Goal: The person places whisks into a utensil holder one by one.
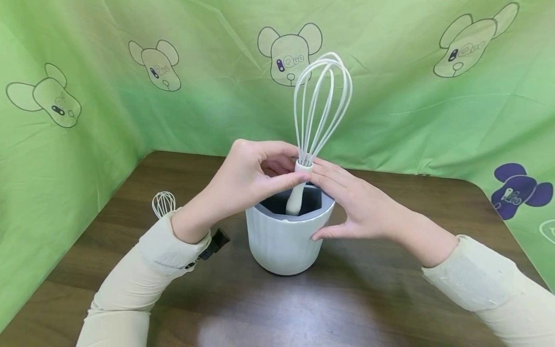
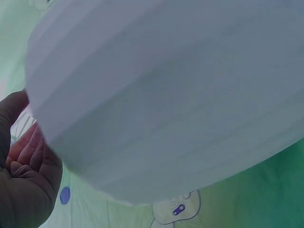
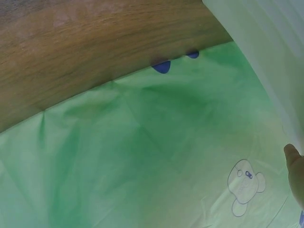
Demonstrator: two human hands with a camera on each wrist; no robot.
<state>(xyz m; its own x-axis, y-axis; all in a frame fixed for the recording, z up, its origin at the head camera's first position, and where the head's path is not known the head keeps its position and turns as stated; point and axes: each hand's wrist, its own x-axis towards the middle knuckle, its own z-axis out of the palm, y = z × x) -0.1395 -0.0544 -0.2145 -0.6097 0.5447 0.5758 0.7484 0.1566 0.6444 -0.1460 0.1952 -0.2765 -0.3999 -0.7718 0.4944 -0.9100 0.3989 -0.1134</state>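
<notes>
A whisk [image 1: 323, 111] with pale wire loops stands upright, wires up, its white handle [image 1: 296, 198] reaching down into the mouth of a white ribbed pot [image 1: 284, 246]. My left hand [image 1: 256, 173] pinches the whisk between thumb and fingers at the collar where the wires meet the handle. Spread along the pot's right side, my right hand [image 1: 353, 197] has its fingers stretched over the rim and its thumb against the outer wall. The pot has a grey inner rim and a dark interior. In the left wrist view the pot's wall [image 2: 156, 104] covers most of the picture.
A smaller wire whisk [image 1: 164, 203] lies on the table's left side, partly hidden by the left sleeve. Beneath everything is a brown wooden table [image 1: 373, 299]. Green cloth [image 1: 217, 106] with mouse-head prints surrounds its back and sides. A black device [image 1: 213, 245] sits at the left cuff.
</notes>
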